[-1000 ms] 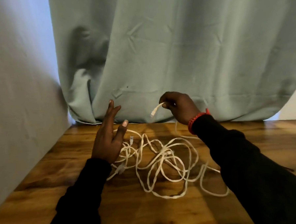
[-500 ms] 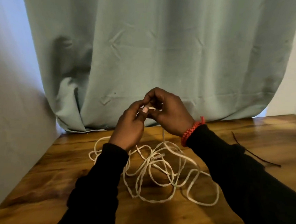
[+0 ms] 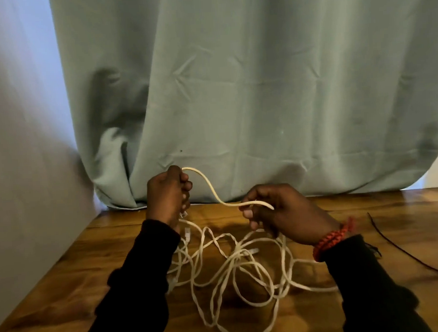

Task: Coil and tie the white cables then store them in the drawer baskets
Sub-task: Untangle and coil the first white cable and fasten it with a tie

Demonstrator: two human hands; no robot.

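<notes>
Wooden table (image 3: 116,260): hands now apart; left hand (image 3: 167,194), right hand (image 3: 278,211) each grip white cable (image 3: 211,189) stretched between

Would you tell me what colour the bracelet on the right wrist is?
Red-orange; the bracelet shows best in the head view.

A creased, pale green fabric curtain (image 3: 247,93) hangs down to the back edge of a glossy brown wooden table (image 3: 54,288). A plain white wall (image 3: 21,150) stands on the left, its lower part in shadow.
</notes>
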